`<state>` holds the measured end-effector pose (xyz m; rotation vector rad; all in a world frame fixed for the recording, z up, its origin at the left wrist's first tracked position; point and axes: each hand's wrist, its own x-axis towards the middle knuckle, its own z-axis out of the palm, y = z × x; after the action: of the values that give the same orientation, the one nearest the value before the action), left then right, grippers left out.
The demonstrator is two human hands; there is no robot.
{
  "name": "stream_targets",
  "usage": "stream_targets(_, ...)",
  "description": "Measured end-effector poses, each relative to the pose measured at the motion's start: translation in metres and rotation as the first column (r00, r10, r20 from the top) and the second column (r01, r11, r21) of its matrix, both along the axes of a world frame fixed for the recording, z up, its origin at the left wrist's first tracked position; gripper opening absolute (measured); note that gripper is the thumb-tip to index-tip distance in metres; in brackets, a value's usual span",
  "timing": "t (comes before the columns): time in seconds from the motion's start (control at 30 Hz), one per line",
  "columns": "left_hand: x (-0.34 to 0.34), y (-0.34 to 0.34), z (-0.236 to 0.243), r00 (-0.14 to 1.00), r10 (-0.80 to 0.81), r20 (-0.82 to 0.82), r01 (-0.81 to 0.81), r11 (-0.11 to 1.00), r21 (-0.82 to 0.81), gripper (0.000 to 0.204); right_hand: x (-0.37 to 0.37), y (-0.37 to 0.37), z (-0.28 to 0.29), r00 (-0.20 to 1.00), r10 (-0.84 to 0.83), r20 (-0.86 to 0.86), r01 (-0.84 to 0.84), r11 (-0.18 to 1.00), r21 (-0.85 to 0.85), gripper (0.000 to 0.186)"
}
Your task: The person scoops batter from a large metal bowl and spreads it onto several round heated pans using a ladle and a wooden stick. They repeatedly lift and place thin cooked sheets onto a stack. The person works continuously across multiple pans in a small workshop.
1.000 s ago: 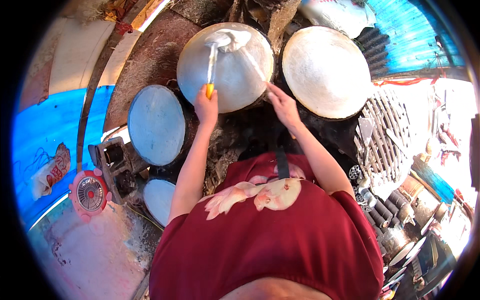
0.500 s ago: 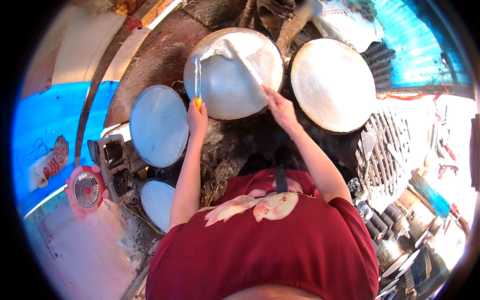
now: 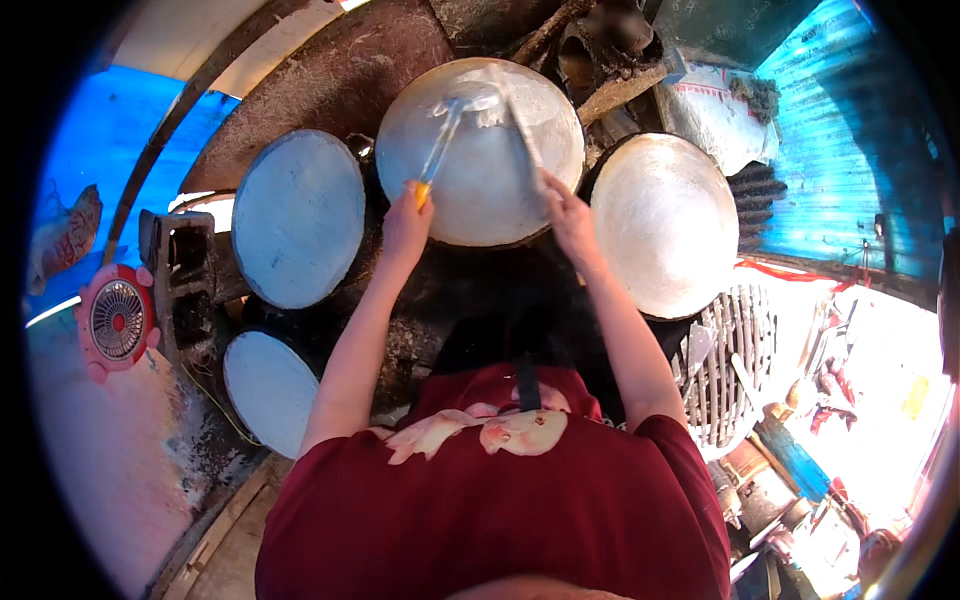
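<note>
A round griddle (image 3: 480, 200) with a pale surface lies in front of me. My left hand (image 3: 407, 228) is closed around the yellow handle of a shiny metal spatula-like tool (image 3: 442, 142). Its shaft slants over the griddle, and its far end blurs into a small white patch (image 3: 485, 101), perhaps batter or a thin sheet. My right hand (image 3: 572, 222) grips a long pale stick (image 3: 521, 125), tilted so that its tip reaches the griddle's far side, beside the white patch. The far ends of both tools come close together there.
To the right stands another pale round griddle (image 3: 665, 225); two more sit left, a bluish one (image 3: 298, 218) and a lower one (image 3: 268, 392). Concrete blocks (image 3: 185, 285) and a pink fan (image 3: 118, 318) are at far left. A slatted rack (image 3: 728, 370) lies right.
My view has shifted, so the griddles sit differently in the picture. The far end of the left tool has swung right toward the stick, and the white patch on the griddle looks smaller.
</note>
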<state>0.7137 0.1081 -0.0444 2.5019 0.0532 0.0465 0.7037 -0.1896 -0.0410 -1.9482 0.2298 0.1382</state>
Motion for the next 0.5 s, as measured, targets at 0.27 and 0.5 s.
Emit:
stream_targets(0.27,-0.067,0.080,0.003,0.977,0.205,-0.063,-0.212,0.963,-0.164,0.033,0.003,-0.003,-0.002,0.996,0.000,0.092,-0.006,0.998,0.061,0.039)
stream_targets(0.5,0.002,0.018,0.005,0.995,0.066,0.077,-0.053,0.985,-0.163,0.029,0.021,0.030,0.006,0.988,0.136,0.067,-0.137,0.991,0.009,0.041)
